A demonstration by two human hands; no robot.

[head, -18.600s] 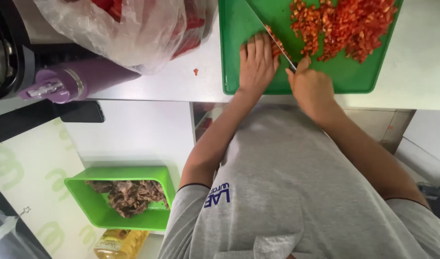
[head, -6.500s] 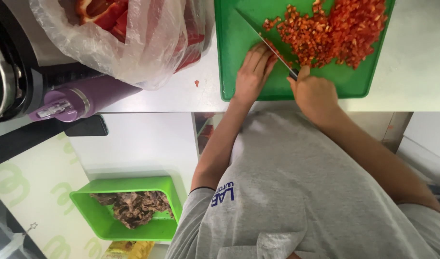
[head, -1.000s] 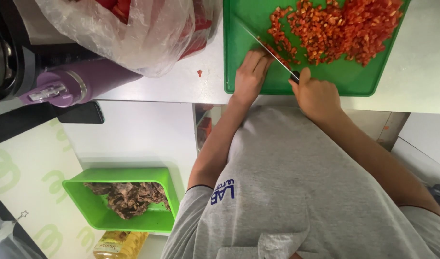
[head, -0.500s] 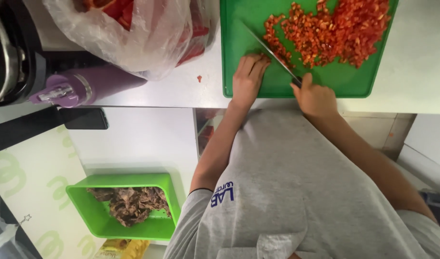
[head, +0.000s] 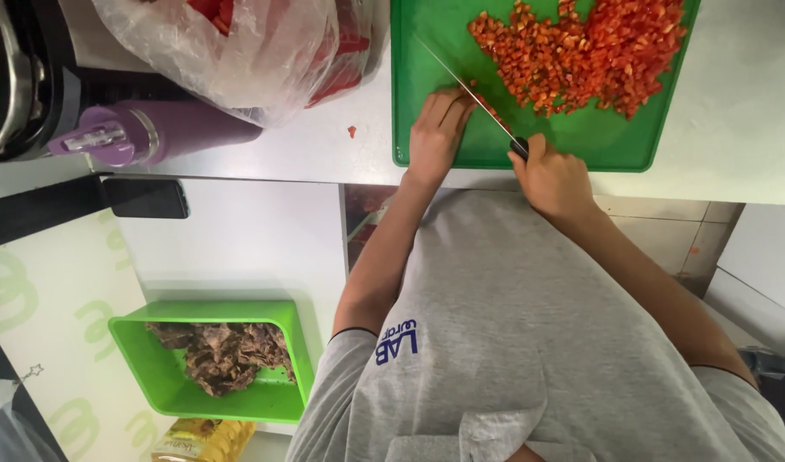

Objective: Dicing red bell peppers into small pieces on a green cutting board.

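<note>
A green cutting board (head: 427, 34) lies on the white counter, carrying a heap of diced red pepper (head: 589, 51). My right hand (head: 551, 175) grips the black handle of a long knife (head: 465, 81), whose blade slants up and left across the board. My left hand (head: 437, 128) rests on the board's near edge, fingers curled just left of the blade, pressing down what is being cut; that piece is mostly hidden under my fingers.
A clear plastic bag (head: 239, 51) with red peppers sits left of the board. A purple bottle (head: 144, 133) lies beside a dark appliance (head: 16, 77). Below the counter stands a green tub (head: 153, 376) holding dark shredded food, and a yellow oil bottle (head: 196, 441) lies beside it.
The knife keeps rocking near the board's left side while my left hand stays by the blade. The diced pile has grown since the earliest frame.
</note>
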